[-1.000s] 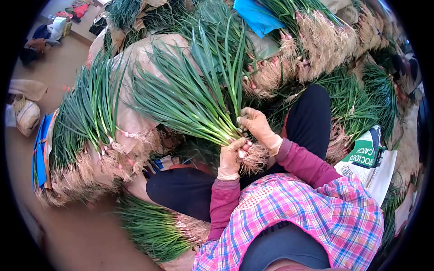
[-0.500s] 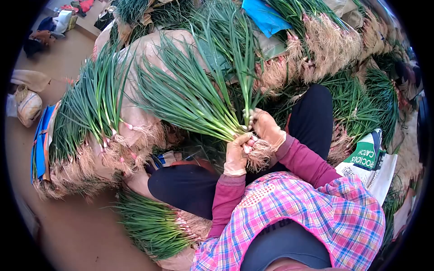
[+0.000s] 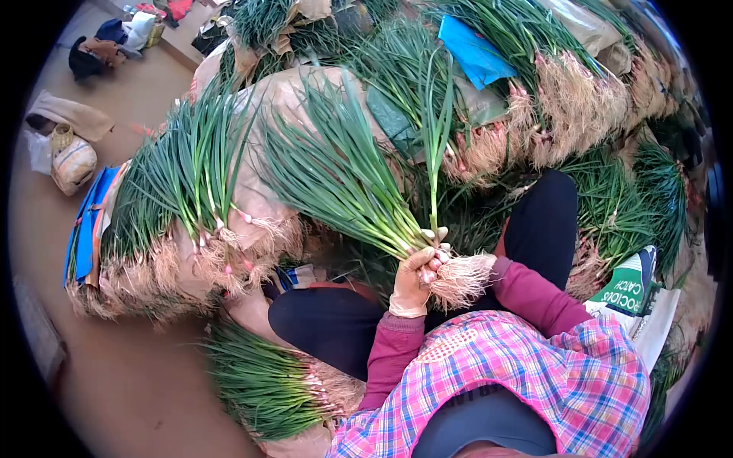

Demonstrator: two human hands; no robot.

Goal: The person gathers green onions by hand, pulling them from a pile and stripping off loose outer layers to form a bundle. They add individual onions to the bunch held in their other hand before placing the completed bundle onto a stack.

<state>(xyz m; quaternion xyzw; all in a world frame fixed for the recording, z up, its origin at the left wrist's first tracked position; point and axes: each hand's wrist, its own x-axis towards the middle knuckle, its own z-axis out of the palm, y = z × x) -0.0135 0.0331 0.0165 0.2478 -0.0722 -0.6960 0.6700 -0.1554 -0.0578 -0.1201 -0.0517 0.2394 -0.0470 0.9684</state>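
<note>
My left hand (image 3: 412,284) is closed round a bunch of green onions (image 3: 374,206), just above their pinkish bulbs. The leaves fan out up and to the left, and the pale roots (image 3: 460,281) spread to the right. My right hand (image 3: 437,234) is mostly hidden behind the bulbs and roots; its visible fingertips pinch the base of a separate upright onion stalk (image 3: 434,179) beside the bunch.
Rows of rooted onions (image 3: 172,175) lie to the left, with more piles (image 3: 580,84) at upper right. Another bundle (image 3: 267,382) is at lower left. A green-and-white bag (image 3: 628,288) lies right of my knee (image 3: 546,217). A woven bag (image 3: 74,164) stands on the floor (image 3: 153,382).
My right hand has moved lower, behind the bulbs, and is now mostly hidden. The roots spread further right. The whole view has shifted slightly, with the surroundings lower and further right.
</note>
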